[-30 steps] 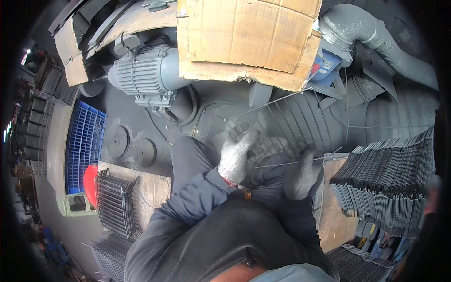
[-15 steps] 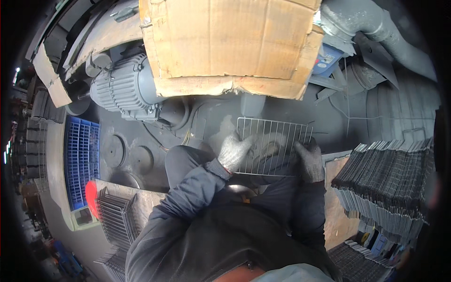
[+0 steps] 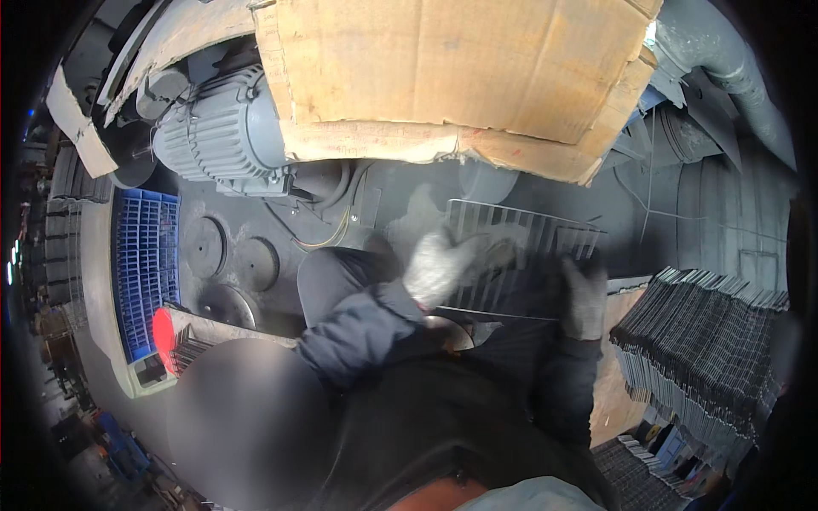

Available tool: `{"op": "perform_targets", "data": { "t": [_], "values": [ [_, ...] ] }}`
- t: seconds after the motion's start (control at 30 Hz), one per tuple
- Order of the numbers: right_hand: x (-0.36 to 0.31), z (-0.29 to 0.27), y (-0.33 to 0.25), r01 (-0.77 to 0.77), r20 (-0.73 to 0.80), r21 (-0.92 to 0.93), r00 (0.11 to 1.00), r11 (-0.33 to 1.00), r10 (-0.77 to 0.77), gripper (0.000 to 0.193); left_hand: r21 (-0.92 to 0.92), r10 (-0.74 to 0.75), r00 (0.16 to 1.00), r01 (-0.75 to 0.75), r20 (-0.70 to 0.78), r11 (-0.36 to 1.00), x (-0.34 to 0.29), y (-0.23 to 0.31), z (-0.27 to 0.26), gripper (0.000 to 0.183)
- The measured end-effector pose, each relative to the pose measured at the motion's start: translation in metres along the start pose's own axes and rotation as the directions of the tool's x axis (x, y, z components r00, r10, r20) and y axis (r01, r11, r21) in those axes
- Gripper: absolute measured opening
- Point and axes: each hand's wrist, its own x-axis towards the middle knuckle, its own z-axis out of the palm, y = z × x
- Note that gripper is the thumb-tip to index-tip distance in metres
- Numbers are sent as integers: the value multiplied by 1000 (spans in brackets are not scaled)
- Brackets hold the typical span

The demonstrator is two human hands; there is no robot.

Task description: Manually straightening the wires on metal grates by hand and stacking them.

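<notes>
A flat wire rack (image 3: 511, 255) with thin parallel bars is held level in front of me, smeared by motion. My left hand (image 3: 436, 268), in a grey-white knit glove, grips its left edge with the thumb lying over the bars. At the opposite edge, my gloved right hand (image 3: 584, 298) is closed on the rack, its thumb uppermost. The sleeves are dark, and my bent knee shows beneath the left forearm.
A cardboard sheet (image 3: 452, 77) stands ahead, right of a grey electric motor (image 3: 221, 136). Stacked wire racks (image 3: 699, 341) rise at right. A blue plastic grid (image 3: 146, 264) lies at left, near a red disc (image 3: 164, 339). A blurred grey patch hides the lower left.
Both hands and the wire rack have shifted slightly right and are more blurred. The view has turned a little, and a blurred patch now covers the lower-left racks.
</notes>
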Motion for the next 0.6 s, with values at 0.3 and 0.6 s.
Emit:
{"op": "perform_targets", "data": {
  "t": [0.3, 0.6],
  "values": [
    [19, 89, 33, -135, 275, -252, 939, 958, 205, 37, -194, -126, 970, 85, -208, 977, -43, -2, -103, 34],
    [16, -32, -6, -381, 107, 183, 924, 906, 367, 46, 141, 455, 825, -522, 336, 841, 32, -17, -39, 30]
  ]
}}
